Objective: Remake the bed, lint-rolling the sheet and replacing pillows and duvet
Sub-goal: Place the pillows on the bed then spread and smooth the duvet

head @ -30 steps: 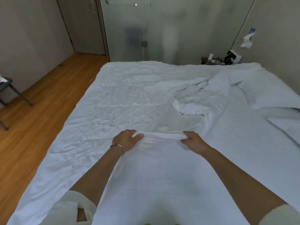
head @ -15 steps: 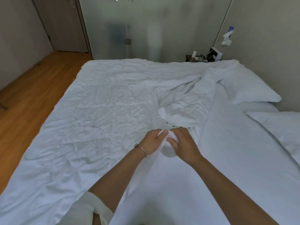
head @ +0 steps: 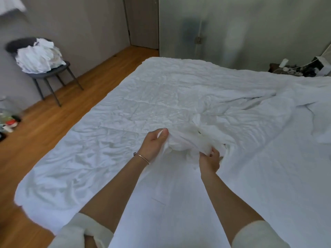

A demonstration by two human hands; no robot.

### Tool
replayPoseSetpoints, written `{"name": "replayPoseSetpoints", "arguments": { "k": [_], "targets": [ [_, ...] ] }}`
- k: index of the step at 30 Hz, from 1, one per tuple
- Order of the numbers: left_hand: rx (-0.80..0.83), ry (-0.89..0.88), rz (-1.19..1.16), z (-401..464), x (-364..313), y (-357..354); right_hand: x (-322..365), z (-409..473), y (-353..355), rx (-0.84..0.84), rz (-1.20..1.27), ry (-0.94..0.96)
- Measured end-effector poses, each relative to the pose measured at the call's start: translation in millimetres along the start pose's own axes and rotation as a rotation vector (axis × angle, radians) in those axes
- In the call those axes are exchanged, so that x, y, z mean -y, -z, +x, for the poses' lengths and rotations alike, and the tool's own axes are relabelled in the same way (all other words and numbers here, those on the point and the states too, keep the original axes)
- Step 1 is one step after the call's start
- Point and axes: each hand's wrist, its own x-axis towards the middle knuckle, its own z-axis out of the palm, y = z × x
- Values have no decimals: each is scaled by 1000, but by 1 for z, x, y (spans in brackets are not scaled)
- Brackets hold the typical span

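head view:
left hand [head: 153, 143]: grip pinches the gathered duvet edge, thumb on top
right hand [head: 209, 160]: grip holds the same bunch from below
duvet [head: 161, 97]: crumpled, spread over the bed's left and far side, bunched at the hands
sheet [head: 268, 176]: bare, near right
chair [head: 48, 72]: by left wall, white linen piled on it

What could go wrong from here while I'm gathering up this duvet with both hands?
The left hand and right hand each hold only a bunched fold of the duvet; a hard pull could slip a grip or twist it further.

The duvet's left edge already hangs over the bed by the wooden floor, so dragging that way might drop it onto the floor.

Pulling might also ruck up the sheet beneath.
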Motion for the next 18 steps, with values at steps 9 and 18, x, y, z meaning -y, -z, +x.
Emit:
{"name": "replayPoseSetpoints", "arguments": {
  "k": [9, 18],
  "targets": [
    [-177, 152, 610, 32, 27, -3, 80, 12, 113, 710, -748, 328],
    [825, -241, 476, -6, -7, -139, 83, -11, 164, 532, -982, 391]
  ]
}}
